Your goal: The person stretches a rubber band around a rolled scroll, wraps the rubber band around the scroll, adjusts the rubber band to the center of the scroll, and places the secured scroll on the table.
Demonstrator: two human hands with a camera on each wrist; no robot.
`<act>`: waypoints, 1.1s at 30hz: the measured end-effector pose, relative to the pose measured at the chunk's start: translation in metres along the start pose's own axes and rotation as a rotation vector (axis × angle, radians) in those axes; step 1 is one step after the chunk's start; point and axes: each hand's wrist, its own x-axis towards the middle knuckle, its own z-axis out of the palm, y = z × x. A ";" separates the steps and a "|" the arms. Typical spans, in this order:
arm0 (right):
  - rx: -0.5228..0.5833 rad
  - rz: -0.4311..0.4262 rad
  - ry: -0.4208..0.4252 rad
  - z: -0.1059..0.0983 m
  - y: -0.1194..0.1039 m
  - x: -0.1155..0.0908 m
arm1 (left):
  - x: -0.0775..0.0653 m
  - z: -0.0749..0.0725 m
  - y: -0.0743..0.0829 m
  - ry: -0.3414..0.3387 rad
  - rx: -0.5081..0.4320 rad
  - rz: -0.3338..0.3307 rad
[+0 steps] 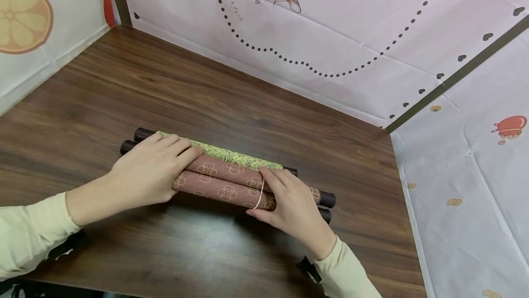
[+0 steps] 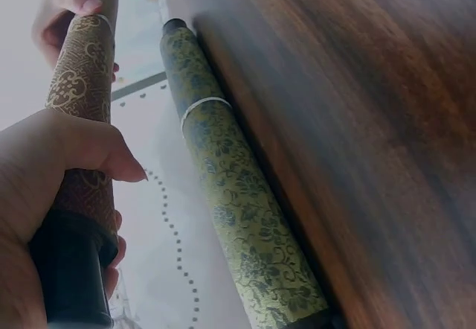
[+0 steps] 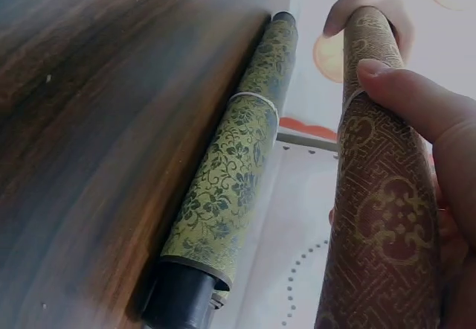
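My two hands hold a reddish-brown patterned scroll [image 1: 227, 191] above the table, with two rolls side by side and black end knobs. A thin white band [image 1: 261, 194] circles it near the right hand. My left hand [image 1: 144, 167] grips it toward its left end, the thumb lying across the cloth in the left wrist view. Toward the right end, my right hand [image 1: 295, 201] grips it, its thumb by the band. Just behind lies a yellow-green floral scroll [image 1: 244, 159] on the table, also banded in white and black at its ends; the left hand partly hides it.
The dark wooden table [image 1: 231, 100] extends behind and in front of the scrolls. A pale printed cloth wall [image 1: 330, 22] rises along its back edge, and further cloth walls [image 1: 467, 160] stand at the sides.
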 end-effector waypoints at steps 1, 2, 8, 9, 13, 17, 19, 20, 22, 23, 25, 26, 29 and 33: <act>0.001 0.003 0.004 0.000 0.000 0.001 | 0.000 0.000 0.001 0.004 0.001 -0.004; 0.009 0.008 0.008 0.000 -0.001 0.002 | 0.001 0.001 0.002 0.005 0.001 -0.008; 0.049 -0.019 -0.010 0.001 -0.006 0.007 | 0.004 0.004 0.006 -0.016 -0.021 -0.006; 0.048 -0.023 -0.013 0.001 -0.006 0.007 | 0.004 0.005 0.007 -0.018 -0.024 -0.005; 0.053 -0.020 -0.007 0.003 -0.008 0.008 | 0.005 0.005 0.008 -0.018 -0.020 -0.007; 0.070 -0.043 -0.013 0.006 -0.009 0.011 | 0.004 0.006 0.009 -0.024 -0.011 0.001; 0.075 -0.056 -0.020 0.007 -0.010 0.011 | 0.004 0.007 0.009 -0.024 -0.008 0.004; 0.077 -0.059 -0.023 0.008 -0.010 0.011 | 0.004 0.007 0.009 -0.022 -0.007 0.004; 0.079 -0.063 -0.033 0.008 -0.010 0.011 | 0.003 0.008 0.010 -0.020 -0.005 0.001; 0.080 -0.066 -0.035 0.009 -0.010 0.011 | 0.003 0.008 0.009 -0.019 -0.004 0.000; 0.089 -0.071 -0.050 0.008 -0.010 0.012 | 0.004 0.008 0.009 -0.023 -0.005 0.000; 0.094 -0.075 -0.056 0.008 -0.009 0.012 | 0.004 0.008 0.008 -0.028 -0.008 -0.002; 0.101 -0.074 -0.076 0.004 -0.003 0.010 | 0.005 0.005 0.003 -0.059 -0.011 -0.010; 0.071 -0.026 -0.046 -0.005 0.022 0.004 | 0.007 -0.003 -0.017 -0.070 -0.010 -0.054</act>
